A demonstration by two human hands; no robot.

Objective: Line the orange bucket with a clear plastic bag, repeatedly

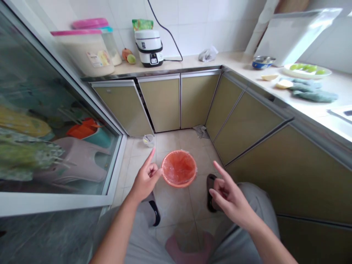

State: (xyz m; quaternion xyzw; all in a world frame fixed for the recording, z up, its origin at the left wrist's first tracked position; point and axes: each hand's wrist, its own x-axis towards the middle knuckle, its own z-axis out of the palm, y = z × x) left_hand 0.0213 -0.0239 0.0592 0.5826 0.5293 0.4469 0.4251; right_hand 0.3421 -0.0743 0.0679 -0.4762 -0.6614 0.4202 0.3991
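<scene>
My left hand (145, 179) hangs in the air just left of an orange bin (180, 185) on the floor. Its index finger and thumb are stretched apart, the other fingers curled in, and nothing is held. A clear plastic bag lines the bin, which looks empty inside. To the right of the bin, over my right knee, my right hand (228, 194) makes the same shape, index finger pointing forward and thumb out, also holding nothing. In the view the left thumb tip overlaps the bin's rim; whether it touches I cannot tell.
Near the cabinets lie a small clear tub (149, 140) and a grey cloth (201, 132). A rice cooker (150, 49) and a large container (82, 53) stand on the counter. Right, there are green gloves (313, 91) and a plate (308, 73). A glass door (55, 110) borders the left.
</scene>
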